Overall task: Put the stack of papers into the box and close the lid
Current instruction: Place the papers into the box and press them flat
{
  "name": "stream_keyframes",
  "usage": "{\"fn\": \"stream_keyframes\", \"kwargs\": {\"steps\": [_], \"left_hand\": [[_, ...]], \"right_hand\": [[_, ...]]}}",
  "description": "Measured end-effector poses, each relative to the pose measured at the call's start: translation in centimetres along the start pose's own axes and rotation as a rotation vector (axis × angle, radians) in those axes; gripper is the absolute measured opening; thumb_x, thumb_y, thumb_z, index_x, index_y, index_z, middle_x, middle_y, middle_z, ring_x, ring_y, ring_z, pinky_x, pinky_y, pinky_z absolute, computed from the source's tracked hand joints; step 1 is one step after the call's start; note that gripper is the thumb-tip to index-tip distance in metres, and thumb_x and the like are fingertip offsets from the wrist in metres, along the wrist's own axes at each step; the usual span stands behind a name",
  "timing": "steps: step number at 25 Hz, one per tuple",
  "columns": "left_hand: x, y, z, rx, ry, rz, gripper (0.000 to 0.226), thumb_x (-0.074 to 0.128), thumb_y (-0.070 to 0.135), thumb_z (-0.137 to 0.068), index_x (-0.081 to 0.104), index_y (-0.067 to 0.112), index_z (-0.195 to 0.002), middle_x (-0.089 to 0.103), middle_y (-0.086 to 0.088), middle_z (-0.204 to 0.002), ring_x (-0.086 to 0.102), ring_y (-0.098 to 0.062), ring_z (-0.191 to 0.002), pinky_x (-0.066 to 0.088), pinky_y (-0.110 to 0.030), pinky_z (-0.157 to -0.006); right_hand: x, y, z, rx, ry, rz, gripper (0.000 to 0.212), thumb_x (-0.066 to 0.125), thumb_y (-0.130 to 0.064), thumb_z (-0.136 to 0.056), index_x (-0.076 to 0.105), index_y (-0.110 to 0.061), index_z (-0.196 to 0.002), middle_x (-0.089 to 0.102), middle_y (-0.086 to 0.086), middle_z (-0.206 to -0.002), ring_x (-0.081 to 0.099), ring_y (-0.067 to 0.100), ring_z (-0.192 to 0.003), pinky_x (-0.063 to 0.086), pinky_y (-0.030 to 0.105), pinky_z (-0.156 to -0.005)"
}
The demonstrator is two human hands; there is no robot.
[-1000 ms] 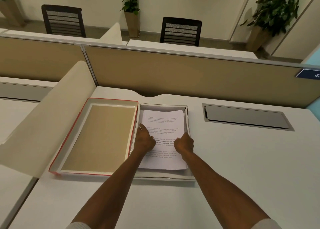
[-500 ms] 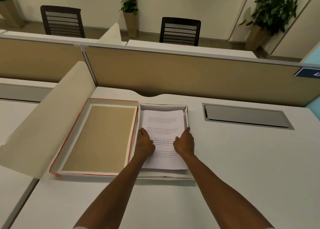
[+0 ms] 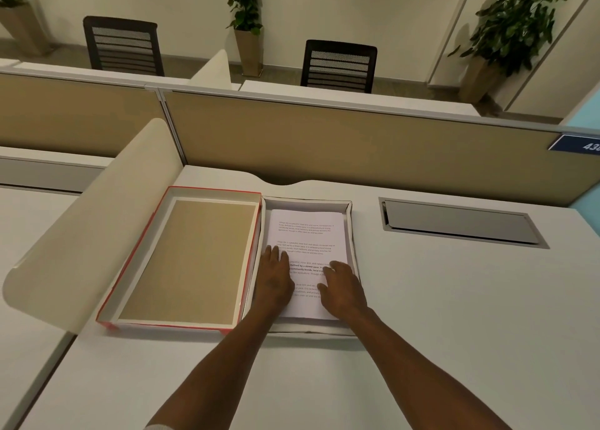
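A white stack of printed papers [image 3: 306, 234] lies flat inside the shallow white box [image 3: 353, 234] on the desk. Lying open beside it on the left is the red-edged lid [image 3: 181, 260], its brown inside facing up. My left hand [image 3: 276, 273] rests palm down on the stack's left edge, fingers together. Over the right side of the sheets, my right hand [image 3: 342, 283] lies with fingers loosely spread. Neither hand grips anything. The hands hide the lower part of the top page.
A curved cream divider [image 3: 94, 234] rises at the lid's left side. A tan partition [image 3: 324, 144] walls off the back of the desk. A grey cable hatch [image 3: 461, 223] sits in the desktop to the right. Bare white desk [image 3: 454, 332] extends to the front and right.
My right hand has slid from the stack's right edge onto the top sheet and its fingers have spread. My left hand stays on the stack's left side.
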State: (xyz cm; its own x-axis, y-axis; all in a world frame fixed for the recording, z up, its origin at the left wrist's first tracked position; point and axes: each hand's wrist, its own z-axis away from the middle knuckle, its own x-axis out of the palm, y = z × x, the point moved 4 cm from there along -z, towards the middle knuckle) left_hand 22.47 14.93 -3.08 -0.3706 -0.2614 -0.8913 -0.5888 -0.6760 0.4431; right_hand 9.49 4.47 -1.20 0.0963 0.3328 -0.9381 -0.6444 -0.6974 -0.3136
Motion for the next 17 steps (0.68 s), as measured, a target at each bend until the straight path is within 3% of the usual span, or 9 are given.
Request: {"fn": "stream_keyframes", "kwargs": {"steps": [3, 6, 12, 17], "left_hand": [[-0.5, 0.2, 0.4, 0.075, 0.025, -0.031, 0.058, 0.037, 0.015, -0.105, 0.017, 0.007, -0.159, 0.009, -0.013, -0.170, 0.002, -0.029, -0.158, 0.002, -0.038, -0.127], [-1.5, 0.6, 2.0, 0.146, 0.079, 0.056, 0.054, 0.044, 0.020, -0.104, 0.032, 0.013, -0.156, 0.022, -0.009, -0.167, 0.015, -0.027, -0.157, 0.009, -0.037, -0.127], [-4.4, -2.6, 7.5, 0.062, 0.179, 0.284, 0.049, 0.056, 0.034, -0.098, 0.052, 0.016, -0.143, 0.050, -0.006, -0.152, 0.047, -0.026, -0.140, 0.038, -0.042, -0.118], [-7.2, -7.5, 9.6, -0.029, 0.264, 0.258, 0.044, 0.061, 0.024, -0.097, 0.058, 0.010, -0.139, 0.056, -0.011, -0.146, 0.051, -0.029, -0.137, 0.043, -0.043, -0.116]], "right_hand": [[-0.2, 0.1, 0.3, -0.025, 0.024, 0.018, 0.055, 0.054, -0.040, -0.097, 0.047, -0.013, -0.144, 0.042, 0.008, -0.154, 0.039, 0.023, -0.142, 0.035, 0.035, -0.115], [-0.1, 0.1, 0.6, -0.038, 0.002, 0.026, 0.058, 0.056, -0.044, -0.095, 0.047, -0.016, -0.144, 0.043, 0.005, -0.154, 0.038, 0.022, -0.142, 0.034, 0.035, -0.115], [-0.6, -3.1, 2.4, -0.157, 0.102, -0.170, 0.052, 0.062, -0.043, -0.092, 0.056, -0.019, -0.137, 0.054, 0.002, -0.146, 0.048, 0.018, -0.134, 0.037, 0.031, -0.113], [1.9, -9.8, 5.1, -0.339, 0.019, -0.184, 0.055, 0.056, -0.048, -0.093, 0.049, -0.027, -0.144, 0.044, -0.004, -0.154, 0.037, 0.017, -0.143, 0.029, 0.033, -0.117]]}}
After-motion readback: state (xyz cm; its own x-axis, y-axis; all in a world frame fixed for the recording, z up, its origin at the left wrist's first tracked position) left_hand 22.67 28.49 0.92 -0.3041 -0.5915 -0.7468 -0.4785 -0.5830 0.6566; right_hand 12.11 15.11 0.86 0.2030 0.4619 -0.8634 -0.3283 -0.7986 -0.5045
